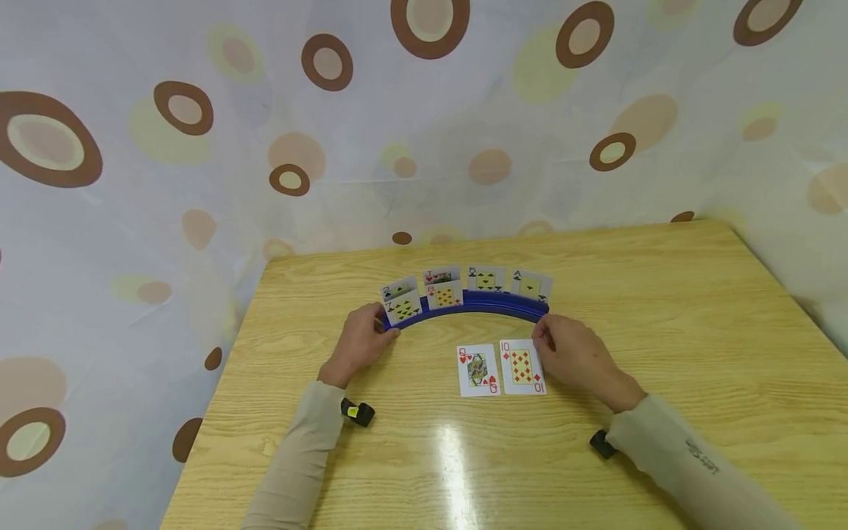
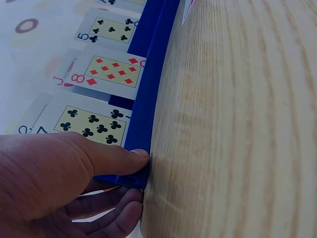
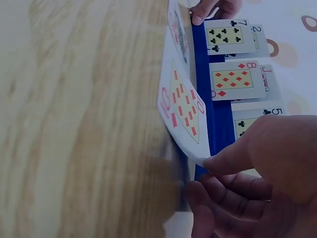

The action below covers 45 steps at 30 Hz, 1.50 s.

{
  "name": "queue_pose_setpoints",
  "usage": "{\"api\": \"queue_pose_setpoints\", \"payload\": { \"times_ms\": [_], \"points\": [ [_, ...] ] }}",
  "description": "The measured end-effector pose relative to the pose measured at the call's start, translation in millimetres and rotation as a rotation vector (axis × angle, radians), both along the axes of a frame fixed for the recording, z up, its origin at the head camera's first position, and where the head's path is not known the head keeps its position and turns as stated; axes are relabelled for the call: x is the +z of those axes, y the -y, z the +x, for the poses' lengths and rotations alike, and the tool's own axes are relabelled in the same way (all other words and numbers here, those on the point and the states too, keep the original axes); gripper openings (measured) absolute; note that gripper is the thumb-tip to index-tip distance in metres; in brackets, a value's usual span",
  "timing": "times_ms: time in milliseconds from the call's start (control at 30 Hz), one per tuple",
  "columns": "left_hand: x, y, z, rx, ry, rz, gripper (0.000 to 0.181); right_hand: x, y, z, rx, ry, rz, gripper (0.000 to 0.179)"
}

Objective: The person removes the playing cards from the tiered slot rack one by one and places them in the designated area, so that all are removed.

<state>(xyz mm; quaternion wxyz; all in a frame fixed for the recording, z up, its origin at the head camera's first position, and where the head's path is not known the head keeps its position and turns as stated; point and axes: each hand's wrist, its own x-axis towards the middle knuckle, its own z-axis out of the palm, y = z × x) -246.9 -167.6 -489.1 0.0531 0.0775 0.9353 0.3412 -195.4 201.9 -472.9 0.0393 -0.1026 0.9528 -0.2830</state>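
Observation:
A curved blue card holder [image 1: 500, 302] stands on the table with playing cards upright in it. My left hand [image 1: 361, 340] grips its left end, thumb in front and fingers behind. Beside that thumb is the seven of clubs [image 2: 91, 124], with a two behind it. The eight of diamonds [image 1: 444, 296] stands before a jack; farther right are the five of clubs [image 1: 486, 280] and a black ace [image 1: 530, 285]. My right hand [image 1: 575, 352] pinches a corner of the ten of diamonds [image 3: 184, 106], which bends and lifts off the table. The queen of hearts [image 1: 478, 370] lies beside it.
The wooden table [image 1: 265, 456] reaches back to a hanging cloth [image 1: 371, 147] patterned with circles. Dark straps [image 1: 358, 412] show by both wrists at the cuffs of the beige sleeves [image 1: 298, 456].

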Motion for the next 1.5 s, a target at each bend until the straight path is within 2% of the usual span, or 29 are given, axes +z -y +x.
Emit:
{"api": "queue_pose_setpoints", "payload": {
  "times_ms": [333,800,1067,1333,1500],
  "points": [
    [-0.3,0.5,0.7,0.000,-0.002,0.004,0.039,-11.7,2,-0.9,-0.005,-0.005,0.026,0.006],
    [-0.5,0.8,0.1,0.015,0.008,0.008,0.038,-14.6,1,-3.0,-0.003,-0.025,0.042,0.007],
    [-1.3,0.6,-0.5,0.008,0.004,0.010,0.037,-11.4,3,-3.6,-0.015,-0.049,0.041,0.009],
    [0.2,0.8,-1.4,0.001,-0.007,0.019,0.033,0.3,12,-4.6,-0.006,-0.158,-0.023,0.011],
    [0.9,-0.5,-0.1,0.000,0.002,0.017,0.037,6.0,24,-7.5,0.001,-0.191,-0.017,0.010]
  ]
}}
